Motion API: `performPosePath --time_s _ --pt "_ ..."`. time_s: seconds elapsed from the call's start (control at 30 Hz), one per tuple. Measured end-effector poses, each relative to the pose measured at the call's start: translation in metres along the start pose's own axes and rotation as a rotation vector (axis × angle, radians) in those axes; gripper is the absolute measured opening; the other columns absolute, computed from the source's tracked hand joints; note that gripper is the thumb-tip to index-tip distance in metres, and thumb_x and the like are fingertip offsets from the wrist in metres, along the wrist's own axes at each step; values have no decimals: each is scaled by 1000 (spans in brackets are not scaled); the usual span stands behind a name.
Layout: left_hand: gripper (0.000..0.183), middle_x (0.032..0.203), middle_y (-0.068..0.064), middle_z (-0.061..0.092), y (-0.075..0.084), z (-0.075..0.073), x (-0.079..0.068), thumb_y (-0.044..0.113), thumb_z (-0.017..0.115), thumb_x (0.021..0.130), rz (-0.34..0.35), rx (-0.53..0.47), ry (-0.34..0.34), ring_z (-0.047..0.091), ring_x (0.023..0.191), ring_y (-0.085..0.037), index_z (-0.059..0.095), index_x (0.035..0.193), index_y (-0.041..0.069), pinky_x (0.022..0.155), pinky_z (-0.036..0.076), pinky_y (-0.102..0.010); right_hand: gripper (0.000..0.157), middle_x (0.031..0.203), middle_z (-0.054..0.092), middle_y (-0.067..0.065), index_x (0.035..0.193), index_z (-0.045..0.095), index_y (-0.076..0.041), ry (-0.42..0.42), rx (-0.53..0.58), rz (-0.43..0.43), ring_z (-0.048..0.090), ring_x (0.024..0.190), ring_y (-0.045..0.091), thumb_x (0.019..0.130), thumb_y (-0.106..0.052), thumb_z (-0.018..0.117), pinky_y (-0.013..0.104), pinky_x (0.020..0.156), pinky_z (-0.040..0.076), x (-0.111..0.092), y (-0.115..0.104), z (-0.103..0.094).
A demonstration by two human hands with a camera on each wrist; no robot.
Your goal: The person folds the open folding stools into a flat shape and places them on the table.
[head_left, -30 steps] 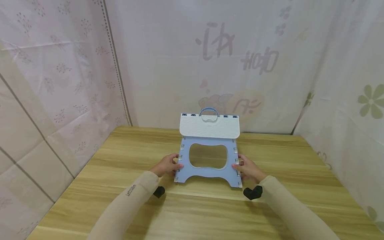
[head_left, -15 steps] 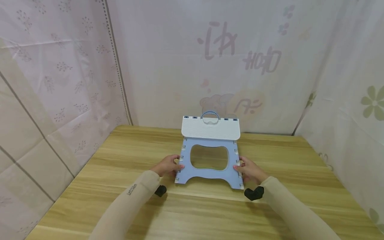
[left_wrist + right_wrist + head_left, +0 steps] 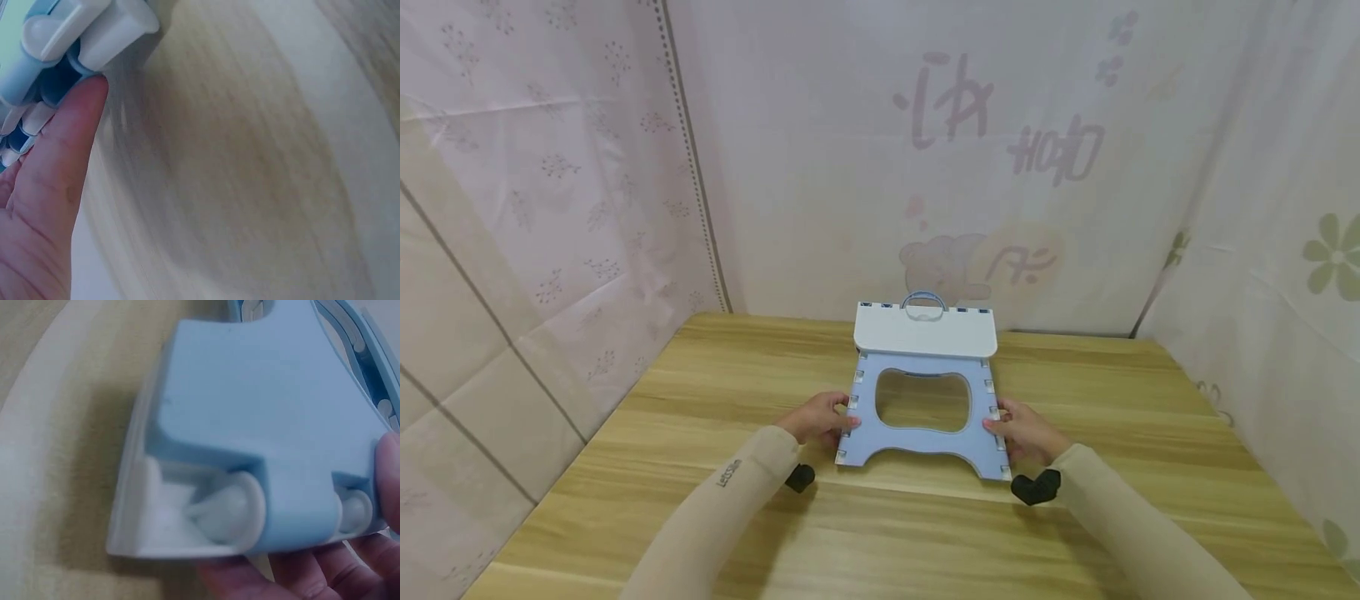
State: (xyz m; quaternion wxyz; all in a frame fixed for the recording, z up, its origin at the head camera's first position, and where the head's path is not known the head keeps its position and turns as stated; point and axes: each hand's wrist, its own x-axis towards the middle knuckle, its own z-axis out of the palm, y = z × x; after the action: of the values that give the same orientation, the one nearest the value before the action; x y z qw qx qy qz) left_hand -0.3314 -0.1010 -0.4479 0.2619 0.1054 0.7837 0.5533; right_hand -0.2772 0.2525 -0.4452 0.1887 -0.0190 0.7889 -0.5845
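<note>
A light-blue and white folding step stool (image 3: 921, 440) stands at the middle of the table, its blue leg panel facing me and its white seat panel (image 3: 925, 332) hanging over the upper part. A small blue carry handle arcs above the top edge. My left hand (image 3: 817, 418) grips the stool's left side, thumb on the front. On the opposite side my right hand (image 3: 1028, 429) holds the edge the same way. The right wrist view shows the stool's blue corner and white hinge parts, with fingers (image 3: 306, 572) under them. The left wrist view shows hinge knuckles (image 3: 62, 37) beside a finger.
The wooden table (image 3: 700, 367) reaches back to a pale patterned curtain (image 3: 797, 167), which also closes off both sides. Black wrist devices (image 3: 1036, 487) sit under each wrist, beside the stool's lower corners.
The stool's top edge and handle have sunk lower in the head view, and its bottom edge has come slightly nearer. Both hands keep their hold on its sides.
</note>
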Motion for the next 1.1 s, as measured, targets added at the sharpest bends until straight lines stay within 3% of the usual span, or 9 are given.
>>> performPosePath --time_s 0.2,0.47,0.83,1.1 --pt "32 90 -13 70 -1 3 -1 3 59 95 -53 8 -7 69 82 -27 49 123 -8 75 57 -43 52 106 60 14 141 26 13 -17 -7 13 63 87 19 101 -11 50 51 79 55 -1 4 0" --pt "32 92 -14 69 -2 7 -2 4 59 95 -94 32 -25 67 80 -25 51 123 -9 74 57 -42 29 89 67 3 117 49 15 -47 -36 17 65 82 16 101 -9 49 43 75 56 -6 7 -1" --pt "19 89 -12 68 -3 9 -1 6 59 96 -150 75 -26 67 76 -24 54 112 -3 72 57 -41 25 86 66 4 111 53 14 -55 -51 28 65 80 16 101 -8 51 42 72 57 -8 8 0" --pt "11 81 -8 67 -6 6 2 10 61 96 -191 143 -45 62 64 -19 57 101 1 66 57 -38 22 83 67 2 108 56 11 -79 -103 53 65 78 15 101 -10 51 41 71 57 -6 8 2"
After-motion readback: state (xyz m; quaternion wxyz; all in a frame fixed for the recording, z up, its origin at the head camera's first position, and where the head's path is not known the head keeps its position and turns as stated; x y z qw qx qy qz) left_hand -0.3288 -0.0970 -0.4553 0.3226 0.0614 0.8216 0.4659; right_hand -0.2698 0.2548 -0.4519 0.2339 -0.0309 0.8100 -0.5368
